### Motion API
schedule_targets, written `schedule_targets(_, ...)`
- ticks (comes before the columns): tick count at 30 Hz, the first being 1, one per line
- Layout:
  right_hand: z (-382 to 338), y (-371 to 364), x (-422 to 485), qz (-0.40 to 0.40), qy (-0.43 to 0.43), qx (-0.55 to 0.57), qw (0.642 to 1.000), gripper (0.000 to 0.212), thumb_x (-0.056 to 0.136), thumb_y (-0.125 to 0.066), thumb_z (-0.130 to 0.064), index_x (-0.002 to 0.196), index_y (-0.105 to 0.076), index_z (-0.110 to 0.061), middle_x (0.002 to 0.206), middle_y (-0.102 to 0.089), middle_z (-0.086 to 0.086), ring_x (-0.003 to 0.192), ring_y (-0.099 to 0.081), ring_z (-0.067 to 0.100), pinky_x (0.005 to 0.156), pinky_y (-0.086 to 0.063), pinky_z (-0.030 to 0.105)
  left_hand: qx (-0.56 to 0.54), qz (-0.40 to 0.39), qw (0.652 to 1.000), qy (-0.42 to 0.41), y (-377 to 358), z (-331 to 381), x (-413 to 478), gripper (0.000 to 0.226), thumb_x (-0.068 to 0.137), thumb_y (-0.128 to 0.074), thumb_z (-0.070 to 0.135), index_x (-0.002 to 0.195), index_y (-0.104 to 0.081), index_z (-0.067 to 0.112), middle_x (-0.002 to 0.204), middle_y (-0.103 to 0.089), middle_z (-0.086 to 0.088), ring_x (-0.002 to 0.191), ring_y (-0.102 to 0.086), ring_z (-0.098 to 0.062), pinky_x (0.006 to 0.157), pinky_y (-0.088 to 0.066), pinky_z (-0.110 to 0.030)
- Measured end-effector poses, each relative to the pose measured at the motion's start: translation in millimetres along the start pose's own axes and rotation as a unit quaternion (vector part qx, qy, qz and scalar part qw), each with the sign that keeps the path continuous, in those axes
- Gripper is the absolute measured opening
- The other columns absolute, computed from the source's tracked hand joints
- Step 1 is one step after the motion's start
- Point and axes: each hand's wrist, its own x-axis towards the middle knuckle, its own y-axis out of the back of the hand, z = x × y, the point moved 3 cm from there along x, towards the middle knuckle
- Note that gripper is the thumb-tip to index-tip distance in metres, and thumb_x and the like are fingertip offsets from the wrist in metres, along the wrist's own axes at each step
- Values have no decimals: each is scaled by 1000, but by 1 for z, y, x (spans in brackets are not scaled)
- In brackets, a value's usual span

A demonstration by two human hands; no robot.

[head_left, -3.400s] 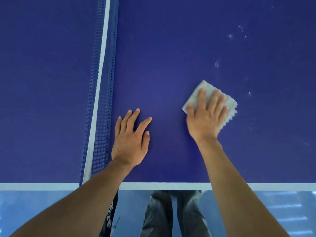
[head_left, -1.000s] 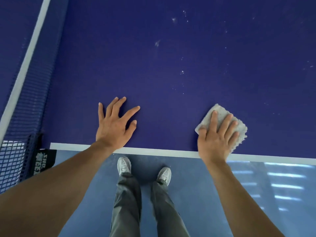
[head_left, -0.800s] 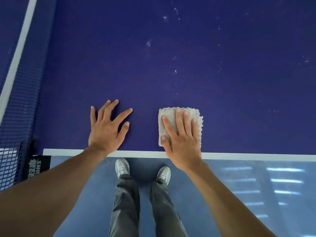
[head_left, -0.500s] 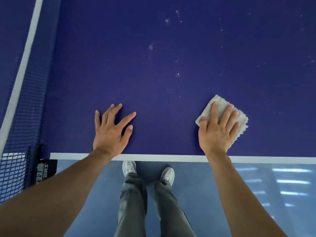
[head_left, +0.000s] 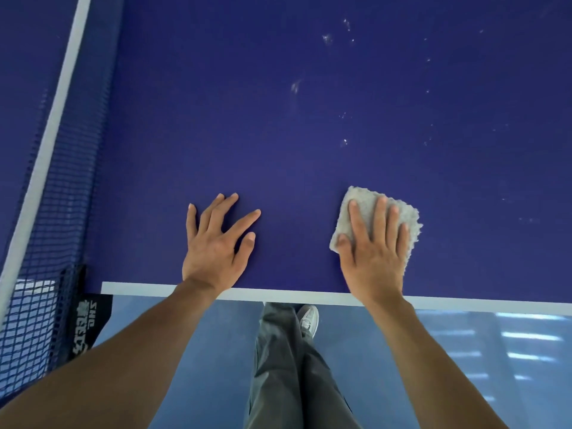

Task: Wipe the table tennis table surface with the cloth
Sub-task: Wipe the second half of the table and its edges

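The dark blue table tennis table (head_left: 278,134) fills the upper view, its white edge line (head_left: 278,294) running along the near side. My right hand (head_left: 376,252) lies flat on a folded grey cloth (head_left: 363,201), pressing it onto the surface close to the near edge. My left hand (head_left: 216,243) rests palm down on the bare table, fingers spread, holding nothing. Pale dust specks (head_left: 343,142) dot the surface beyond the cloth and to its right.
The blue net (head_left: 62,181) with its white top band (head_left: 58,100) crosses the table at the left, its clamp (head_left: 89,323) hanging off the near corner. Below the edge are a blue floor, my grey trousers (head_left: 288,366) and a white shoe (head_left: 308,318).
Over the last second my right hand slid the cloth left, then right, and has now drawn it slightly back left and nearer the edge. My left hand stayed planted.
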Motion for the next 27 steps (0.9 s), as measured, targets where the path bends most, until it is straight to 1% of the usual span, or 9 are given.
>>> schedule_targets(4,-18,18,79,24,-112,38,993,64,107,-22,-48,166,-3,-34,173,13,14,159,14,34,126,6,58,-2,10,1000,-1,-2,-2,-1,43,105,-41,41,139,-65,29,157,-44,-9,149,-37,-32,124,-11,-66)
schedule_targets(7,-61,23,137,26,-129,56,990,66,107,-16,-49,166,7,-30,170,20,17,157,22,38,125,10,61,-1,22,1000,-4,-4,-3,-1,41,105,-43,40,138,-66,30,156,-46,-8,148,-39,-31,123,-13,-66)
schedule_targets(11,-96,10,105,14,36,3,999,65,107,-19,-48,166,4,-30,172,16,17,158,15,38,126,4,59,-1,40,999,-2,-2,-1,-1,38,105,-46,35,135,-69,29,152,-52,-9,142,-46,-33,122,-18,-66)
schedule_targets(14,-66,-1,43,7,133,-33,991,65,106,-19,-50,167,-5,-31,173,8,14,159,7,38,127,-1,57,-20,47,999,14,-1,0,0,38,104,-46,35,131,-72,28,150,-54,-7,140,-49,-32,122,-19,-64)
schedule_targets(18,-28,11,65,-15,21,-37,999,65,106,-15,-50,166,2,-33,173,14,14,159,11,37,128,3,57,-60,61,996,32,8,-9,8,32,101,-51,31,119,-76,22,136,-64,-3,124,-60,-29,114,-35,-54)
schedule_targets(20,-40,19,105,-14,-41,-13,999,67,106,-14,-52,165,9,-32,170,21,16,157,20,37,126,8,58,-62,62,995,39,15,-16,20,33,99,-52,31,120,-74,20,130,-65,-2,116,-61,-29,106,-40,-47)
schedule_targets(22,-67,26,146,-12,-74,23,997,67,107,-13,-52,164,13,-30,169,26,17,155,26,38,124,13,60,-49,59,996,49,21,-24,36,36,98,-53,31,125,-72,18,133,-64,-3,120,-58,-29,107,-38,-47)
schedule_targets(24,-102,25,168,-22,-44,23,999,67,107,-14,-51,164,13,-30,168,28,17,155,27,38,124,15,61,-38,64,995,64,26,-33,53,36,97,-55,30,128,-70,17,137,-61,-6,125,-55,-31,113,-36,-50)
schedule_targets(27,-141,9,139,-24,129,-17,991,66,107,-20,-49,166,3,-30,171,20,15,157,19,37,126,9,58,-29,53,994,89,29,-49,87,38,98,-58,26,135,-64,16,146,-53,-10,137,-48,-33,123,-23,-59)
